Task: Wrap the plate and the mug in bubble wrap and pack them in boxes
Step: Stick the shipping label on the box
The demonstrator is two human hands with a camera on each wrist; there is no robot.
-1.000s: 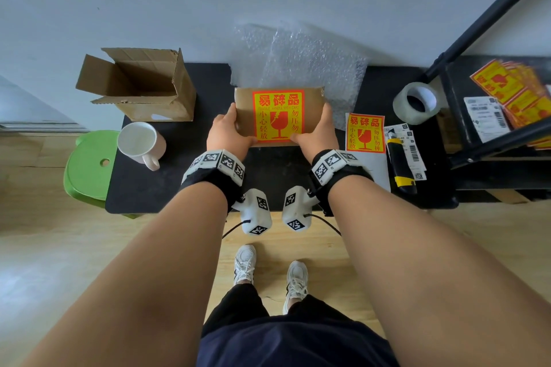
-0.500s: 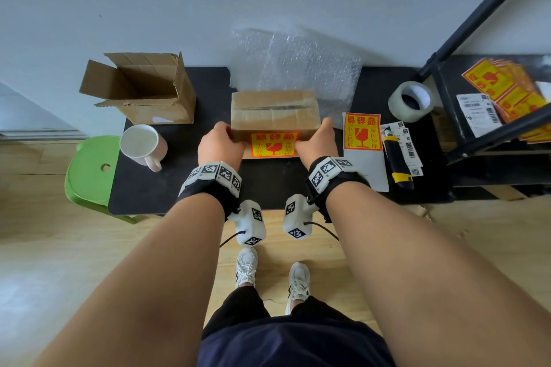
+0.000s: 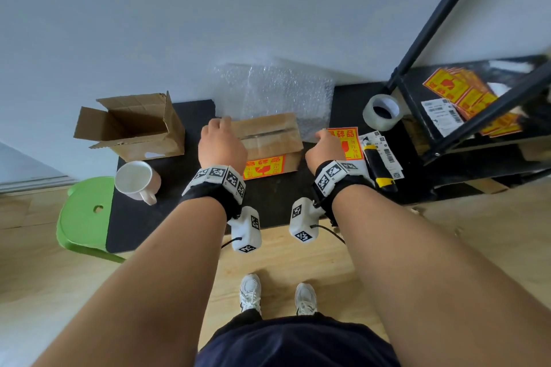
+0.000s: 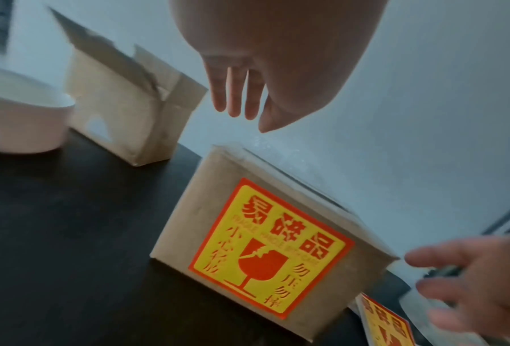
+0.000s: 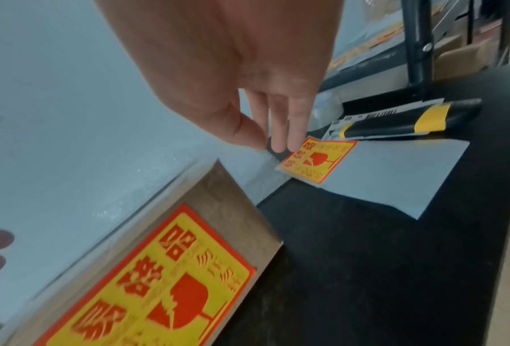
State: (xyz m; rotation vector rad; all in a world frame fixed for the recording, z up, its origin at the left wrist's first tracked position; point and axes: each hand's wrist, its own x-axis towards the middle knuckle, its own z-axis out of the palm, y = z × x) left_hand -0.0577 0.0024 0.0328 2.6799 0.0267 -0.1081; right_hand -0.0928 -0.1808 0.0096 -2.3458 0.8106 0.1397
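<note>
- Your sealed box (image 3: 269, 140) is plain brown cardboard, and its fragile sticker (image 4: 272, 248) shows yellow with an orange-red border, characters and a broken goblet.
- You've got the same yellow-and-red sticker (image 5: 317, 160) on a pale grey backing sheet (image 5: 389, 178).
- The open box (image 3: 134, 128) beside you is brown too.
- Your mug (image 3: 135, 180) is white.
- The table (image 3: 167, 211) is black.
- The stool (image 3: 85, 217) is bright green.
- The knife (image 5: 407, 123) is black with yellow bands.
- Both your wristbands (image 3: 217, 179) carry black-and-white square codes.
- The bubble wrap (image 3: 283, 89) is clear, dotted with bubbles.
</note>
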